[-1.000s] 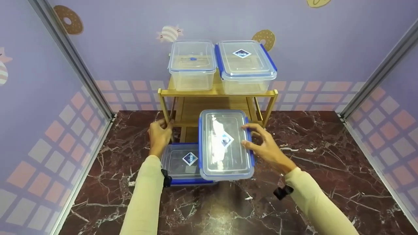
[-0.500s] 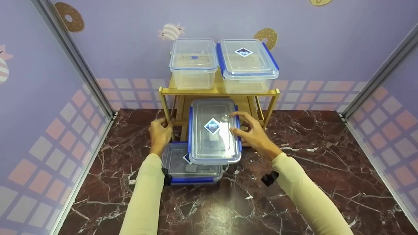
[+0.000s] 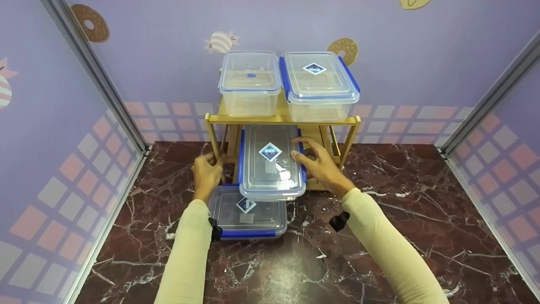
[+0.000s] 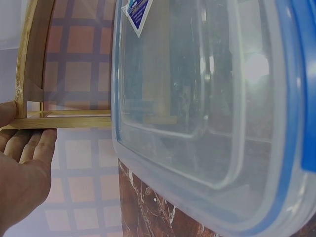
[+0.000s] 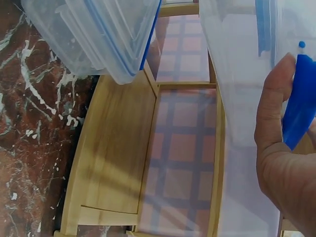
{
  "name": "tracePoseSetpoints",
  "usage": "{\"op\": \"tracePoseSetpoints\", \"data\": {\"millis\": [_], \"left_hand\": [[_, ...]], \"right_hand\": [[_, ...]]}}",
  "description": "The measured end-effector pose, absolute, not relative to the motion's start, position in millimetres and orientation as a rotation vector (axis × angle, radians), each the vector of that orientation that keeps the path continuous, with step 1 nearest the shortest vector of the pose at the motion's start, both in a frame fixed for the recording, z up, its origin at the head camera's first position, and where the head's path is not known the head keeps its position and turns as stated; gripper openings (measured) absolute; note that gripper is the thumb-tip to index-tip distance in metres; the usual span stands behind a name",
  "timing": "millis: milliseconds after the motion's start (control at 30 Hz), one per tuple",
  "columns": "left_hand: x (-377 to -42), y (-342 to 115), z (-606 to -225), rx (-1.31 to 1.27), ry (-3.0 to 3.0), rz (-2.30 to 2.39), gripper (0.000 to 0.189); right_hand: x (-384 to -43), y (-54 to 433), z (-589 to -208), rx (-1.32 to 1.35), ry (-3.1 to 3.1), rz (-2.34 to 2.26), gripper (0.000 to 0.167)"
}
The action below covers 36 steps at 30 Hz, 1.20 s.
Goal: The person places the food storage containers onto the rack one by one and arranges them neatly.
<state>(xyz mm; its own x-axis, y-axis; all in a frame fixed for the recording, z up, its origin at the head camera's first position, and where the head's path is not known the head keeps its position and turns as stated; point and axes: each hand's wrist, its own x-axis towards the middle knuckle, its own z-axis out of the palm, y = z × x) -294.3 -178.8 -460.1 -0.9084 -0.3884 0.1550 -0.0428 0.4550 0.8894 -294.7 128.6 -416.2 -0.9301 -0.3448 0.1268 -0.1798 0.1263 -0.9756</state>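
Right hand (image 3: 324, 168) is gripping a lidded box (image 3: 270, 171) by its blue latch (image 5: 302, 101), box jutting past the front edge of the rack (image 3: 283, 120), left hand (image 3: 207, 174) clasping the front-left post (image 3: 214, 141), dark marble (image 3: 363, 257) spreading below, lilac wall (image 3: 278, 19) (doughnut-printed) rising behind

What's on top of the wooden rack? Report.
A clear lidded container and, right of it, a blue-clipped container. The top shelf under their bases is covered, not clearly visible.
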Motion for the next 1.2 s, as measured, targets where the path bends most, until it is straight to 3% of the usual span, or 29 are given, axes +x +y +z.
{"op": "tracePoseSetpoints", "data": {"millis": [167, 433, 600, 933, 1033, 1200], "left_hand": [[-294, -179, -461, 0.347, -2.36, -1.433, 0.024], [-295, -178, -463, 0.342, -2.349, -1.416, 0.021], [-295, -178, -462, 0.334, -2.351, -1.44, 0.024], [-294, -179, -463, 0.348, -2.346, -1.414, 0.025], [-294, -179, -462, 0.352, -2.344, -1.421, 0.025], [-294, -179, -461, 0.351, -2.345, -1.439, 0.025]], "right_hand": [[-299, 122, -414, -0.51, 2.267, -1.94, 0.037], [-306, 117, -409, -0.398, 2.268, -1.972, 0.044], [-303, 120, -401, -0.389, 2.313, -1.791, 0.069], [-302, 131, -383, -0.695, 2.367, -1.368, 0.125], [-301, 130, -382, -0.686, 2.391, -1.313, 0.133], [-300, 127, -382, -0.64, 2.437, -1.351, 0.128]]}}
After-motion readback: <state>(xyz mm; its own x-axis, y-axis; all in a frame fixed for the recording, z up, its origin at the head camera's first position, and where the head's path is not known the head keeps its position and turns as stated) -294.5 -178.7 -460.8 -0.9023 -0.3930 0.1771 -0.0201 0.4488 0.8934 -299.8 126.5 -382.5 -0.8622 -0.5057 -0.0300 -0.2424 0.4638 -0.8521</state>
